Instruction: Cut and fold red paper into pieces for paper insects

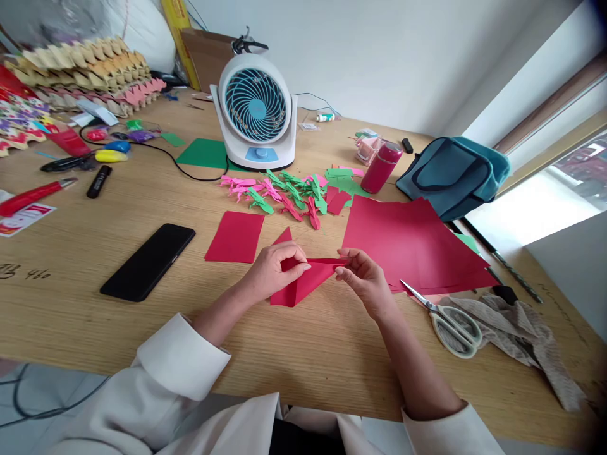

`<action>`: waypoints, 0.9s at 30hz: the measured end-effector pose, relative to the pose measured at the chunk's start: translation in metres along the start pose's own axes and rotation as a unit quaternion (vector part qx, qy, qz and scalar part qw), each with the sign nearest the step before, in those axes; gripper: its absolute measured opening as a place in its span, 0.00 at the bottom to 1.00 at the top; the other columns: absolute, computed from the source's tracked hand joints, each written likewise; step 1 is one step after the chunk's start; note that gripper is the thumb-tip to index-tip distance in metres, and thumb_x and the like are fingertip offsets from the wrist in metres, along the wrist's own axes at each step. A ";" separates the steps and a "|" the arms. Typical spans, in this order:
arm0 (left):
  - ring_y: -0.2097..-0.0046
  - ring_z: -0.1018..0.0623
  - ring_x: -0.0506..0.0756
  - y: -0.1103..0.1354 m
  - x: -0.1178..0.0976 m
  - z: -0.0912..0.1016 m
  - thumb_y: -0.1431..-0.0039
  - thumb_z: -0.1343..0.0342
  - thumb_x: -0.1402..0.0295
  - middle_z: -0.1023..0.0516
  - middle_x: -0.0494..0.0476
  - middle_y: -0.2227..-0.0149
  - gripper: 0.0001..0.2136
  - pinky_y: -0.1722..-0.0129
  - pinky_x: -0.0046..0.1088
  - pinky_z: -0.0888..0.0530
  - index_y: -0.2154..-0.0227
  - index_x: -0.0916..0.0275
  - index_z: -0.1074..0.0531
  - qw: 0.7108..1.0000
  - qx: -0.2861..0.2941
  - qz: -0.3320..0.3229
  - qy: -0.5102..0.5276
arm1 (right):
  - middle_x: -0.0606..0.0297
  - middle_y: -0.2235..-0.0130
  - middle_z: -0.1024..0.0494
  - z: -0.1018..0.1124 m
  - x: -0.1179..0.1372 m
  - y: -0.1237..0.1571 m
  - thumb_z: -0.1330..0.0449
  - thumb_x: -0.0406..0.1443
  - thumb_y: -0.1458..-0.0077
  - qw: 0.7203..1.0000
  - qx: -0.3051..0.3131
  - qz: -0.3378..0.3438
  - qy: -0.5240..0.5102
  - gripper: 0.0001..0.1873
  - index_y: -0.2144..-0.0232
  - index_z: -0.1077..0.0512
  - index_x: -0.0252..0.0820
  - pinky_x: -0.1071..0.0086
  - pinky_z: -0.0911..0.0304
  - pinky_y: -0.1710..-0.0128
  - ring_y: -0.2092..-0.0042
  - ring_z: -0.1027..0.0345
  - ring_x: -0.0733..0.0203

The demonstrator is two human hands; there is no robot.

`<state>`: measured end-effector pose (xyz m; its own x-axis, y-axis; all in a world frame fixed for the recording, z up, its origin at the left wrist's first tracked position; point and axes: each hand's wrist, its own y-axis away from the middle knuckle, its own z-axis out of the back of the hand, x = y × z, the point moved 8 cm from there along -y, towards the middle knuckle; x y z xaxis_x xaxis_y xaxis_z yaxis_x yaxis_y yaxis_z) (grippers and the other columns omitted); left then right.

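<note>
A partly folded sheet of red paper (308, 284) is held between my two hands just above the table. My left hand (281, 265) pinches its upper edge near the middle, thumb and fingers closed on it. At the paper's right corner, the thumb and fingertips of my right hand (363, 275) are closed on the edge. A crease runs down the paper, and one pointed flap rises behind my left hand. Just left of it lies a rectangle of red paper (235, 236). Behind are several small folded paper pieces (284, 191) in pink, green and red.
Large red sheets (412, 243) lie to the right, with scissors (448, 322) and a crumpled cloth (526, 335) nearer me. A black phone (148, 262) is at left. Farther back stand a white fan (258, 107), a red bottle (382, 167) and a teal bag (450, 174).
</note>
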<state>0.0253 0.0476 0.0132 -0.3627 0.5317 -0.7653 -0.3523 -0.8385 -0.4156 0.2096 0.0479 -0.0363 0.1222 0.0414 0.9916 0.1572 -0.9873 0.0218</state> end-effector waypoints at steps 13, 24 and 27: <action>0.65 0.24 0.51 0.008 -0.025 0.002 0.42 0.42 0.71 0.23 0.53 0.69 0.05 0.64 0.27 0.29 0.72 0.61 0.32 0.996 -0.031 -0.075 -0.047 | 0.70 0.74 0.24 -0.006 -0.010 0.005 0.28 0.42 0.56 0.990 -0.003 -0.073 -0.117 0.16 0.65 0.24 0.44 0.70 0.31 0.66 0.73 0.30 0.67; 0.65 0.25 0.51 0.009 -0.030 0.001 0.41 0.43 0.72 0.24 0.53 0.69 0.05 0.63 0.27 0.29 0.72 0.61 0.32 0.993 -0.030 -0.100 -0.061 | 0.70 0.75 0.23 -0.006 -0.001 0.007 0.35 0.44 0.46 0.993 0.007 -0.020 -0.118 0.13 0.60 0.27 0.47 0.68 0.31 0.62 0.71 0.28 0.65; 0.65 0.25 0.51 0.009 -0.031 0.002 0.40 0.43 0.71 0.24 0.53 0.69 0.05 0.62 0.28 0.28 0.72 0.61 0.32 0.992 -0.035 -0.104 -0.066 | 0.70 0.75 0.23 -0.005 0.000 0.006 0.34 0.43 0.47 0.993 -0.009 -0.021 -0.118 0.12 0.63 0.27 0.46 0.68 0.30 0.63 0.72 0.28 0.65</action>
<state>0.0320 0.0235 0.0341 -0.3993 0.7013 -0.5906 -0.3718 -0.7127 -0.5948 0.2060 0.0407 -0.0356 0.3429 0.1157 0.9322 0.1496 -0.9864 0.0673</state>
